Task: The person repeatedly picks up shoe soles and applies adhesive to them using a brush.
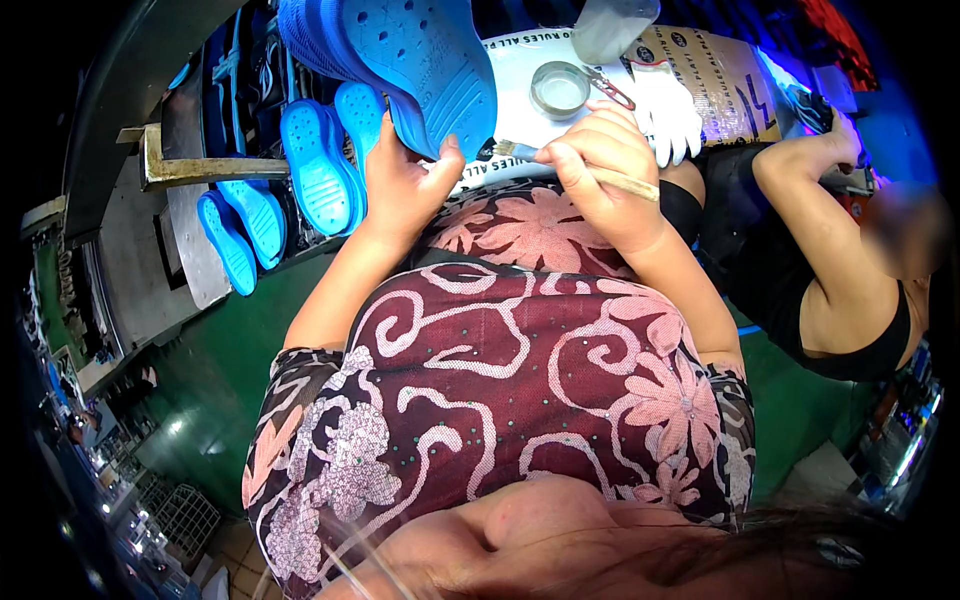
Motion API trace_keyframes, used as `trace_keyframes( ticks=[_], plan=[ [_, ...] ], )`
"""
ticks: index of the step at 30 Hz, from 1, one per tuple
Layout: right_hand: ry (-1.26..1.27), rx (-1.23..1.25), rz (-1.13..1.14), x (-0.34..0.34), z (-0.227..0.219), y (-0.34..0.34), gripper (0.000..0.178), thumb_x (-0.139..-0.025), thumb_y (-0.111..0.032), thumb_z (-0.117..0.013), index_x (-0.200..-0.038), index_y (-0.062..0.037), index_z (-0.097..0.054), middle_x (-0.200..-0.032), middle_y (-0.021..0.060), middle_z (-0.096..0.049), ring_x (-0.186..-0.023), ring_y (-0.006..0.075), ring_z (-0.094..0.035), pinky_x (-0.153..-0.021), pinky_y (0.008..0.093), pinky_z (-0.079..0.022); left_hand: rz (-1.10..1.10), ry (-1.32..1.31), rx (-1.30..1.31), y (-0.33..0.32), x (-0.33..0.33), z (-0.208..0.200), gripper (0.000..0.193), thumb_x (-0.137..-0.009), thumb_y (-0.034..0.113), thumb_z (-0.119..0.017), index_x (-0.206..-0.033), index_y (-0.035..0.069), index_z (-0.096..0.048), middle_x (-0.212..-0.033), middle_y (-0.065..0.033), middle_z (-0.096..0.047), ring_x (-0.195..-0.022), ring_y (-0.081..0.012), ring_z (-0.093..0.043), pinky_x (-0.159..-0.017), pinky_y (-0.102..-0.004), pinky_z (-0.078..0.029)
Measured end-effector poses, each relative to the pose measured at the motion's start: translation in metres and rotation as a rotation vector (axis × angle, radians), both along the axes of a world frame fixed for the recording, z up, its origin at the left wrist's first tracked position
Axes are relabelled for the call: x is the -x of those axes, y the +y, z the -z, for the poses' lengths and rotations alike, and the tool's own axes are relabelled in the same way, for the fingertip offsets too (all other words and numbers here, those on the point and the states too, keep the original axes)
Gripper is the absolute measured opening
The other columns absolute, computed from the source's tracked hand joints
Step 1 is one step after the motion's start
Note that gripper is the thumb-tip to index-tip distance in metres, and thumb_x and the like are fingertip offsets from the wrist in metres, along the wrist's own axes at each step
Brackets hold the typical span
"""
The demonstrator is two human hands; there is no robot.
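Note:
My left hand (pixel 405 180) grips a large blue shoe sole (pixel 430 70) by its near end, thumb on the inner side. The sole is tilted up, with small holes near its far end. In my right hand (pixel 605 175) is a paintbrush (pixel 625 184) with a pale wooden handle. Its bristles point left and lie close to the sole's near end; I cannot tell if they touch. Beyond my right hand stands a small round clear dish (pixel 560 90) with pale contents. A red-handled tool (pixel 612 90) lies beside it, partly behind my fingers.
More blue soles (pixel 318 165) rest on the left. A white glove (pixel 665 115) lies on printed cardboard (pixel 705 80), near a translucent cup (pixel 612 28). A metal bar (pixel 215 168) juts in from the left. At right sits another person (pixel 835 230), arm bent.

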State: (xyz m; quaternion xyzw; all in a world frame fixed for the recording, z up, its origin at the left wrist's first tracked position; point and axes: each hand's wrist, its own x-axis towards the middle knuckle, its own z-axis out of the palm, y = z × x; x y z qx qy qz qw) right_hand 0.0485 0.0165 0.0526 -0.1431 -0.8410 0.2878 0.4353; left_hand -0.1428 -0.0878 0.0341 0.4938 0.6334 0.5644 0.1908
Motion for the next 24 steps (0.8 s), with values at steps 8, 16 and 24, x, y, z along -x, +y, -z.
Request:
trace_keyframes(
  ticks=[8,16,24],
  plan=[
    [-0.024,-0.08,-0.028,0.004,-0.003,-0.007,0.017,-0.077,-0.019,-0.063,-0.064,-0.0072,-0.061,-0.06,0.0027,-0.058,-0.059,0.0199,-0.055,-0.075,0.0351,-0.04,0.002,0.098,-0.106,0.002,-0.001,0.006,0.045,-0.071,0.001,-0.062,-0.111,-0.007,-0.043,-0.089,-0.0136,-0.063,-0.078,-0.0158,-0.062,-0.069,-0.0269,-0.05],
    [0.002,-0.102,-0.015,0.006,-0.001,-0.006,0.014,-0.076,-0.018,-0.064,-0.066,-0.0081,-0.063,-0.061,0.0021,-0.058,-0.059,0.0193,-0.055,-0.077,0.0352,-0.04,0.062,0.17,-0.102,-0.003,0.001,0.011,0.043,-0.073,-0.006,-0.061,-0.111,-0.004,-0.04,-0.1,-0.0124,-0.057,-0.087,-0.0166,-0.059,-0.078,-0.0281,-0.046],
    [0.012,-0.014,-0.054,-0.004,-0.004,-0.005,0.014,-0.078,-0.018,-0.062,-0.066,-0.0088,-0.063,-0.062,0.0019,-0.059,-0.063,0.0181,-0.057,-0.08,0.0353,-0.04,-0.022,0.317,-0.281,0.005,0.007,0.014,0.042,-0.066,0.0,-0.067,-0.103,-0.003,-0.047,-0.08,-0.0125,-0.063,-0.066,-0.0203,-0.063,-0.06,-0.0281,-0.049]
  ],
)
